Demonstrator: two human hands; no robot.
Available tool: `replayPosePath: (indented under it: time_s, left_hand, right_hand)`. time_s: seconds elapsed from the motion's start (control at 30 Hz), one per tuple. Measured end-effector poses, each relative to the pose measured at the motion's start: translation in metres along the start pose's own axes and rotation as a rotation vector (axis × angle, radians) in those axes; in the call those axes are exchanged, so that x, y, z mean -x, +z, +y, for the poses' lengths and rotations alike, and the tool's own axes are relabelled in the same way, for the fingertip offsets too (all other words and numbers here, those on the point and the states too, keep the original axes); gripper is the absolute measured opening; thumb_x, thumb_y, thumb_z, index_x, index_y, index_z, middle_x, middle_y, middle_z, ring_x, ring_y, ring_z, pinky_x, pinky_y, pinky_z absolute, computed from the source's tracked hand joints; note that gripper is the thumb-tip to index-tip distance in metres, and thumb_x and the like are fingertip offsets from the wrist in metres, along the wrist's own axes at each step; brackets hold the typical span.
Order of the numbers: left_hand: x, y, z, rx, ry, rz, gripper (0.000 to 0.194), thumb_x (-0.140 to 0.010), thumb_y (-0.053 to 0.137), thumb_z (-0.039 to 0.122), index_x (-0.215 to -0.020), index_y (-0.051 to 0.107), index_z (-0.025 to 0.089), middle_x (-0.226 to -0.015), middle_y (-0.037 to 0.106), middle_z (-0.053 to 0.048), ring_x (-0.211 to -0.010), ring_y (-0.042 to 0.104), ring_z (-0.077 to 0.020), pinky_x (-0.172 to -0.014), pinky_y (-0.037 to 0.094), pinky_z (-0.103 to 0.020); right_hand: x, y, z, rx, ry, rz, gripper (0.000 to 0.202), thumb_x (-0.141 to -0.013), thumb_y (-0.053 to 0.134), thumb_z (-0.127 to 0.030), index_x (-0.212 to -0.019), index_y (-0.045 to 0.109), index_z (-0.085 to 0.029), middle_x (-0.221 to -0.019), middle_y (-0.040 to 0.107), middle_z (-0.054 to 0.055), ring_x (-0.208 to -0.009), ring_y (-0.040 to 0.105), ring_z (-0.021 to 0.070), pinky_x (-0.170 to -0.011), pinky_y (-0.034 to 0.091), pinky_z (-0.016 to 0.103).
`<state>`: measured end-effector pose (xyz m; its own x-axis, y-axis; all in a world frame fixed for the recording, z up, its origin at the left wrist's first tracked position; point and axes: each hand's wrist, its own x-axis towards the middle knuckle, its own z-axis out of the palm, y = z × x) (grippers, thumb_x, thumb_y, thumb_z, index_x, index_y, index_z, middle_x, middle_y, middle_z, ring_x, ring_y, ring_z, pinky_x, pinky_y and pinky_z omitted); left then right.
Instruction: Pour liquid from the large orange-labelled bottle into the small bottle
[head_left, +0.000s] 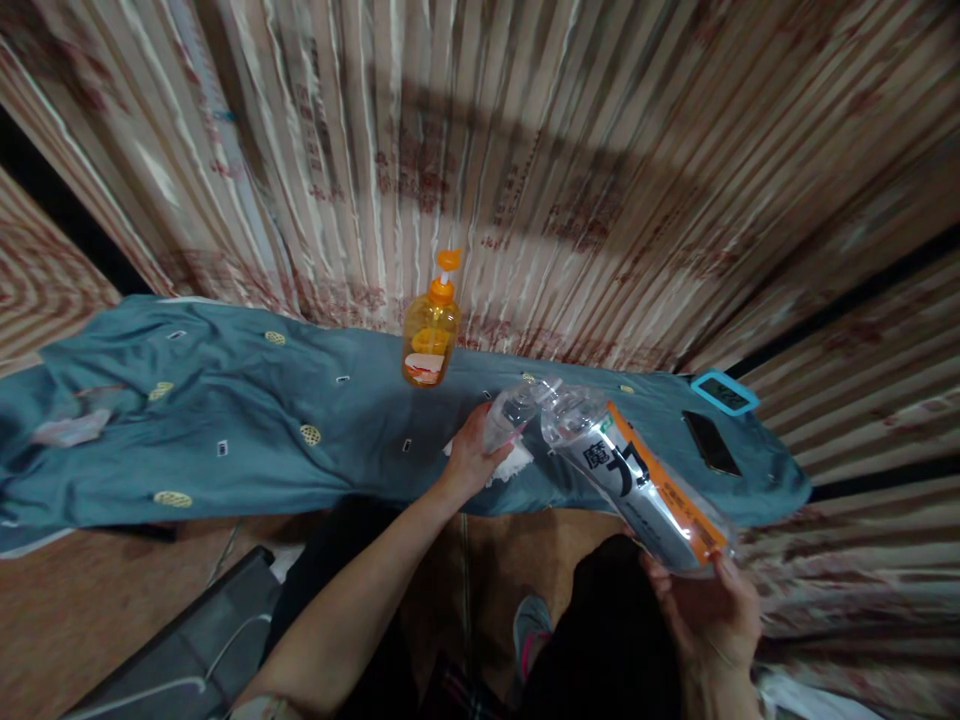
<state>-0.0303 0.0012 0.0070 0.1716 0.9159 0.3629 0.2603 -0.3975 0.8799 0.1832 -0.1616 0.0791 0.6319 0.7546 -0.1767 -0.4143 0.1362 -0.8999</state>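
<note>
My left hand (472, 450) is wrapped round a small clear cup (514, 415) above the cloth-covered surface. My right hand (709, 600) grips the base end of a large clear plastic bottle (637, 480) with a silver and orange label. The bottle lies tilted, its neck pointing up and left to the cup's rim. Whether the two touch, and whether any liquid is passing, I cannot tell. Beneath the cup and my left fingers, a white tissue (514, 462) lies on the cloth. Behind them stands an orange pump bottle (431, 335), upright.
A teal patterned cloth (247, 420) covers the narrow surface. At its right end are a dark phone (711, 443) and a blue-framed device (724, 392). A pleated curtain (525, 180) hangs close behind. A grey box-like object (180, 640) with a white cable sits at lower left.
</note>
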Motion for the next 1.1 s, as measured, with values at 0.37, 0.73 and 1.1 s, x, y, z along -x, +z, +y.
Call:
replayPosePath:
  time_s: [0.37,0.73,1.1]
  left_hand:
    - [-0.0002,0.0017,-0.0013,0.000,-0.002,0.015,0.058,-0.072,0.068,0.028,-0.124,0.047,0.018,-0.120,0.060,-0.010,-0.114,0.057,-0.0274,-0.099,0.045,-0.043]
    - [0.0005,0.0015,-0.0006,-0.010,0.001,0.014,0.057,-0.073,0.067,0.027,-0.124,0.046,0.019,-0.122,0.060,-0.010,-0.114,0.057,-0.0280,-0.099,0.045,-0.043]
    - [0.0000,0.0012,-0.0019,-0.003,0.015,0.008,0.057,-0.073,0.067,0.028,-0.125,0.046,0.018,-0.123,0.059,-0.011,-0.115,0.056,-0.0273,-0.100,0.044,-0.044]
  right_hand:
    - [-0.0002,0.0009,0.0004,0.003,-0.024,-0.040,0.054,-0.061,0.070,-0.041,-0.111,0.066,-0.023,-0.088,0.070,0.003,-0.065,0.063,0.0191,-0.044,0.052,0.024]
    - [-0.0001,0.0029,-0.0015,-0.002,0.014,-0.032,0.063,-0.053,0.078,-0.046,-0.111,0.066,-0.024,-0.085,0.071,0.003,-0.065,0.066,0.0203,-0.044,0.051,0.023]
    - [-0.0004,0.0013,-0.0011,-0.011,-0.003,-0.059,0.048,-0.059,0.074,-0.044,-0.101,0.069,-0.022,-0.087,0.071,0.004,-0.066,0.067,0.0206,-0.044,0.051,0.024]
